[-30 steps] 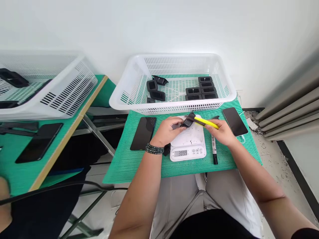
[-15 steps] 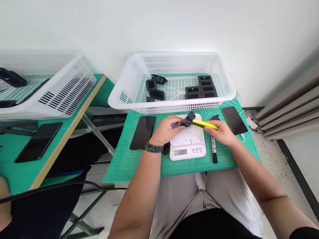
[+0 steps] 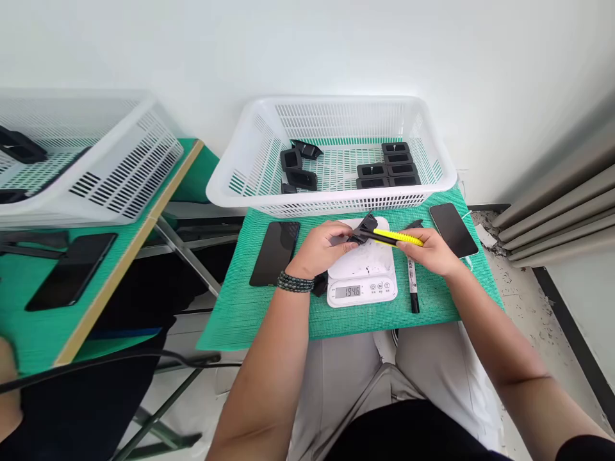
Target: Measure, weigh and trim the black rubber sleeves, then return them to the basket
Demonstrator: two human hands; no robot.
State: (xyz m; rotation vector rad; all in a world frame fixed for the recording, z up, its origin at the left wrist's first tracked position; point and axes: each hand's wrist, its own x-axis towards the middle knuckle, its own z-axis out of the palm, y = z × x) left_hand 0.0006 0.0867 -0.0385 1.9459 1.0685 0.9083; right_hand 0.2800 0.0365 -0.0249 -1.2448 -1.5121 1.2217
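Observation:
Over the kitchen scale (image 3: pixel 361 267), my left hand (image 3: pixel 323 246) is closed on a black plastic frame piece (image 3: pixel 364 229), held tilted. My right hand (image 3: pixel 427 248) grips a yellow-and-black hand tool with a ribbed handle (image 3: pixel 398 238); its far end meets the black piece, and I cannot make out its tip. The scale's display reads about 194.6. Below my right hand lies a marker pen (image 3: pixel 413 285). Beside my left wrist is another small black piece (image 3: pixel 319 283), partly hidden.
A white basket (image 3: pixel 331 200) behind the scale holds several black frames (image 3: pixel 401 169). Phones lie at left (image 3: pixel 273 253) and right (image 3: pixel 453 229), the right one with a white cable. On the neighbouring table stand another basket (image 3: pixel 115 173) and a phone (image 3: pixel 72 271); a person's arm (image 3: pixel 7 390) shows there.
The scale's reading has dropped from about 308.4 to 194.6. My right hand and the tool have shifted slightly; both hands keep their holds.

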